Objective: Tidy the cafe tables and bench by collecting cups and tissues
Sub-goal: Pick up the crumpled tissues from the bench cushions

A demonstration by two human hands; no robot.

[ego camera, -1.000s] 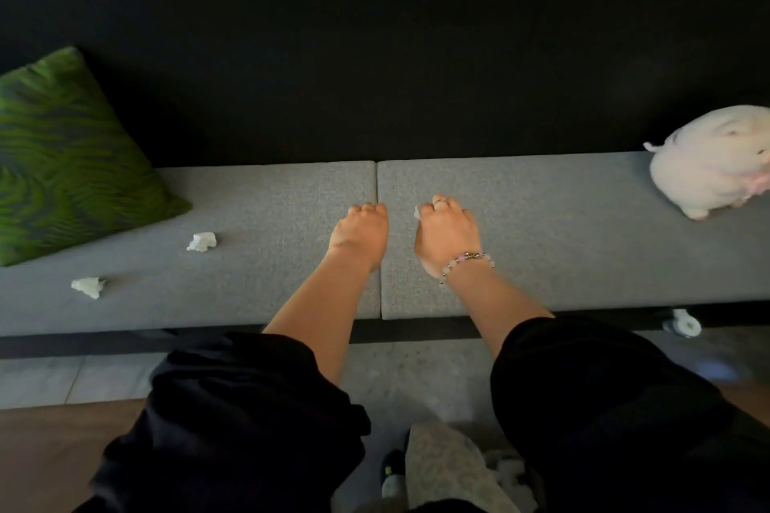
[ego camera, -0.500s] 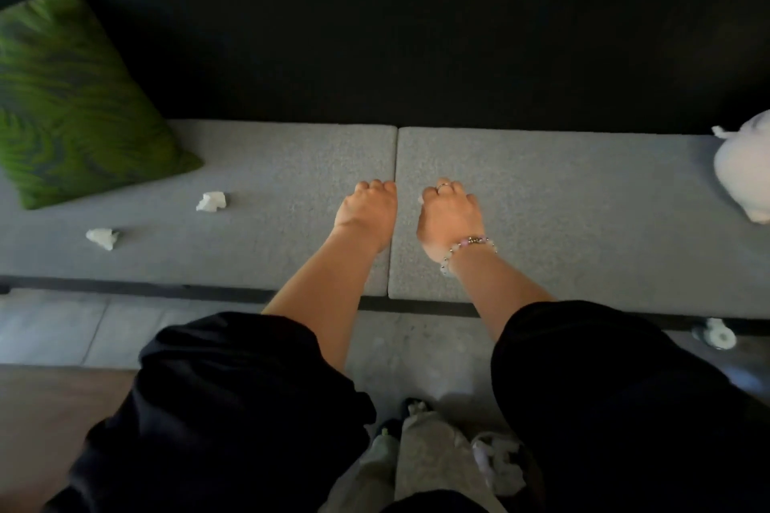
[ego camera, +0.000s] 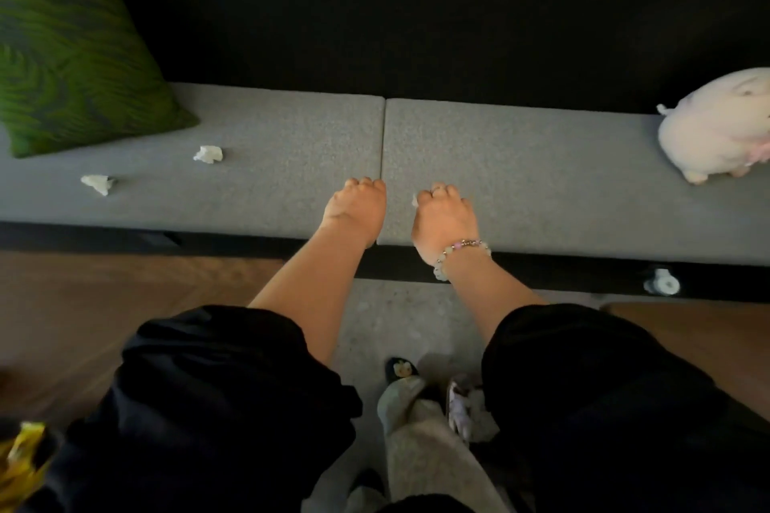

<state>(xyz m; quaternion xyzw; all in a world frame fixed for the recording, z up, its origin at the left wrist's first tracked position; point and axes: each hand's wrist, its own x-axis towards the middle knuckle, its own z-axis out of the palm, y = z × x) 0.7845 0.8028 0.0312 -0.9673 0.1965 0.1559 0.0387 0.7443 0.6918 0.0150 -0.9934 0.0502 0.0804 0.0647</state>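
Right hand (ego camera: 443,221) retreated, white tissue (ego camera: 415,200) peeking (crumpled)

Dim indoor light, black wall behind swallowing detail, forearms lit warmly, green cushion (ego camera: 71,54) smeared by motion blur, wide-angle bending at edges, soft grain

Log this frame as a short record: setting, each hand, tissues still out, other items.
setting: grey bench, two seat pads, dark wall behind
left hand: fingers curled, just left of the pad seam; any contents hidden
right hand: curled, white scrap showing at its thumb side, probably tissue; beaded bracelet on wrist
loose tissues: two, crumpled, on the left pad: tissue by the cushion, tissue nearer the front edge
other: green cushion at left; white plush toy at right; small white object below the bench, unidentifiable
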